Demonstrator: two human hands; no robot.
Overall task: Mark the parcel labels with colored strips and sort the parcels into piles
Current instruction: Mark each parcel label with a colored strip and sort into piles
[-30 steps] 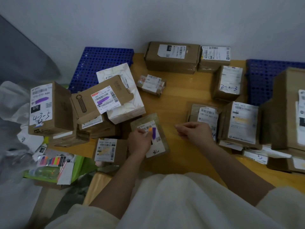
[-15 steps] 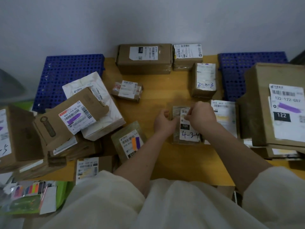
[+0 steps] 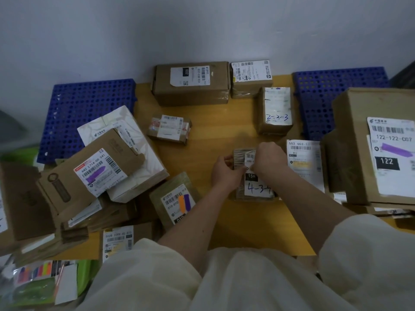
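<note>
My left hand (image 3: pixel 225 173) pinches the left edge of the small parcel marked 4-3-4 (image 3: pixel 253 187), which lies flat on the yellow table (image 3: pixel 226 129), and my right hand (image 3: pixel 268 159) is closed over the top of its label; whether a strip sits under those fingers I cannot tell. Just left of it lies the parcel with orange and purple strips (image 3: pixel 177 203), and beyond that a heap topped by the flat carton with a purple strip (image 3: pixel 89 173). Close on the right, the white 502 label (image 3: pixel 305 162) touches my right wrist, with the large box numbered 122 (image 3: pixel 379 151) past it. Behind stand the 2-2-3 box (image 3: pixel 276 111) and a small taped packet (image 3: pixel 169 130). The pack of colored strips (image 3: pixel 36 271) sits low left. Half a second ago my hands gripped this parcel the same way; a second ago they were at the orange-and-purple parcel.
</note>
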